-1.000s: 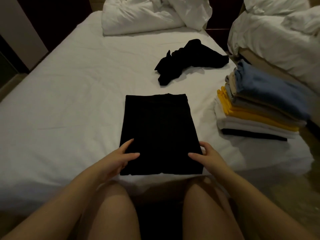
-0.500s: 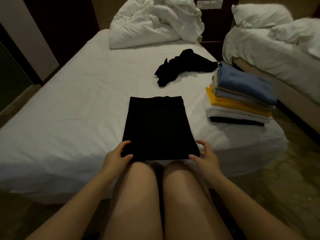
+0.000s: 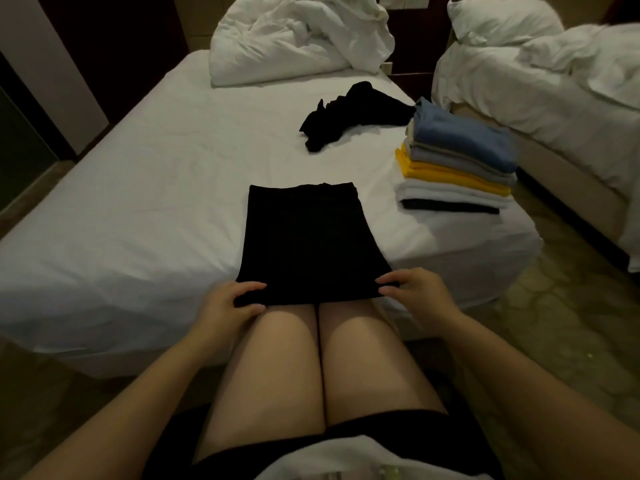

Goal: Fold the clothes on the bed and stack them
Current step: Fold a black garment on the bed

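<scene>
A flat folded black garment lies on the white bed right in front of me. My left hand pinches its near left corner, and my right hand pinches its near right corner. A stack of folded clothes, blue on top over grey, yellow, white and black, stands at the bed's right edge. A crumpled black garment lies further back on the bed.
A rumpled white duvet is heaped at the head of the bed. A second bed with white bedding stands to the right across a narrow floor gap. My bare knees press against the bed's near edge.
My hands slid from the garment's sides down to its near corners and took hold of them. The view pulled back and tilted down, showing more of my legs.
</scene>
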Demonstrator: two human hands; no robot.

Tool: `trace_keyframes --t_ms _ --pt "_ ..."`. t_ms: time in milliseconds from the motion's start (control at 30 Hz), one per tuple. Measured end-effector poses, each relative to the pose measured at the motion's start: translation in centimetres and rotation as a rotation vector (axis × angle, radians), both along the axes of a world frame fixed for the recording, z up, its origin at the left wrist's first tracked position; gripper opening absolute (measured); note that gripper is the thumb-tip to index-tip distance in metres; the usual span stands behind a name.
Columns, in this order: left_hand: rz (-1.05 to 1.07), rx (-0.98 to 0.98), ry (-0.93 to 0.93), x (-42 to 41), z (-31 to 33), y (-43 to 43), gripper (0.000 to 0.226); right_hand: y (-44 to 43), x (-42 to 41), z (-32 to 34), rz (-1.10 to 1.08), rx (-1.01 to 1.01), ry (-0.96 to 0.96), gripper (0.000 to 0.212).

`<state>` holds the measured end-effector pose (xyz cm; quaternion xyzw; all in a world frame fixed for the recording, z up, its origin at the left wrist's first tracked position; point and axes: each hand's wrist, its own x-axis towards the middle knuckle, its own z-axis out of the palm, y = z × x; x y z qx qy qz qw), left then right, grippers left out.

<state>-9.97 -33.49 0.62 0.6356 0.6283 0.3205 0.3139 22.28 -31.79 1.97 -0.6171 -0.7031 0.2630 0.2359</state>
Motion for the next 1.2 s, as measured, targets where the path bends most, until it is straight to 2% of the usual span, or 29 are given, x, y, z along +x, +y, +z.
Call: trace_keyframes --t_ms 67,133,233,300,367,433,533,633,700,767,867,1033,1100,1200 --pt "-0.036 0.059 0.198 -0.3 0.2 -0.6 0.043 -0.8 -0.3 0.5 0.09 0.092 -0.141 0.024" --pt "-0.08 0.159 0.39 -0.6 0.5 -1.3 0.047 -1.3 -0.1 0.3 0.2 0.288 -0.291 0.029" --pt "-0.116 0.27 0.574 -1.3 0.7 -1.9 0.045 -1.7 0.2 -0.1 0.261 0.491 -0.483 0.042" --pt "-0.102 0.332 0.593 -1.5 1.0 -1.9 0.038 -2.1 0.0 0.4 0.244 0.609 -0.52 0.033" --pt "-0.026 0.378 0.487 -1.3 1.9 -1.5 0.025 -1.9 0.0 0.8 0.184 0.653 -0.43 0.014" --pt "0.108 0.37 0.22 -0.8 3.2 -0.8 0.017 -1.2 0.1 0.8 0.09 0.622 -0.289 0.012" --pt "0.228 0.219 -0.205 -0.1 4.5 0.4 0.018 0.1 -0.3 1.2 -0.054 0.483 -0.003 0.007" --pt "0.243 0.214 -0.392 0.4 4.9 2.1 0.018 1.4 -2.1 2.1 -0.157 0.32 0.379 0.011" --pt "0.251 0.313 -0.353 1.0 5.3 3.7 0.013 2.9 -3.7 2.4 -0.271 0.324 0.504 0.009" --pt "0.326 0.427 -0.253 1.7 5.6 5.9 0.004 5.1 -5.0 2.7 -0.378 0.374 0.504 0.013" --pt "0.456 0.507 -0.121 2.6 5.8 10.0 0.019 9.3 -6.2 3.2 -0.454 0.434 0.491 0.023" --pt "0.551 0.413 -0.039 2.7 5.0 17.3 0.022 17.3 -6.9 3.0 -0.459 0.407 0.488 0.021" --pt "0.509 0.344 0.013 1.8 4.0 20.1 0.025 20.7 -6.7 1.9 -0.448 0.284 0.397 0.021" --pt "0.447 0.137 0.133 0.6 1.4 23.3 0.031 24.4 -6.7 -0.5 -0.45 0.002 0.163 0.024"
